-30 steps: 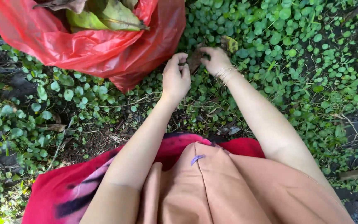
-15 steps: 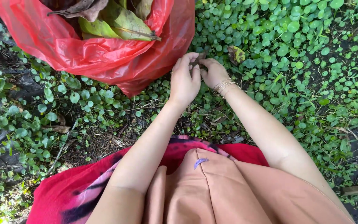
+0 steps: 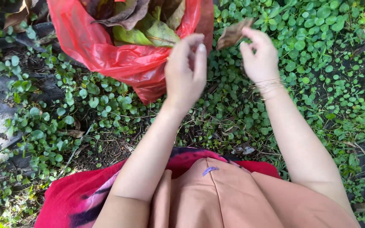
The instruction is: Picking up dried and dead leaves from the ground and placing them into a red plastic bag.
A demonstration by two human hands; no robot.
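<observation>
The right hand (image 3: 260, 57) is pinching a dry leaf (image 3: 232, 34) at the bag's (image 3: 106, 55) three o'clock, carrying it clear of the groundcover (image 3: 317, 50); the left hand (image 3: 185, 71) is hovering loosely open, empty.

Red plastic bag (image 3: 106, 55); brown dry leaf (image 3: 232, 34); green groundcover (image 3: 317, 42)

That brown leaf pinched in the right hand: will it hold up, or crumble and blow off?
The brown leaf looks dry and curled, so probably brittle and very light. The right hand holds it only at one edge; a gust could likely take it. The left hand is empty.
</observation>
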